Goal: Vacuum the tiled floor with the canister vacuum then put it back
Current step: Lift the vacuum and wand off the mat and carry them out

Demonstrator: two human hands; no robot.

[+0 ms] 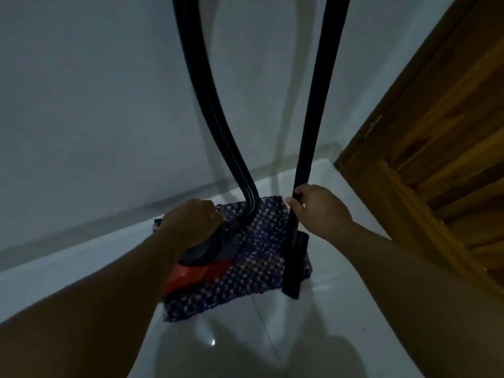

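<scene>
Dim room, glossy pale tiled floor (272, 345) meeting a plain grey wall (95, 91) at the far side; a wooden door (436, 148) is seen at right. Canister vacuum (207, 264), red and black, is parked on a purple dotted mat (253, 257) laid on the tiles close to the wall. Mat is partly covered by the canister on its left half.

Left hand (192, 222) is clenched on the top of the canister, fingers wrapped over what looks like the handle; exact grip point is hidden by the hand itself. Black hose (218, 126) rises from the canister just right of that hand and curves up out of view.

Right hand (319, 208) is closed around the black wand (313, 110), which is held near upright. Wand's lower end (293, 279) is set at the mat's right edge, touching or just above the floor; cannot be told which.
</scene>
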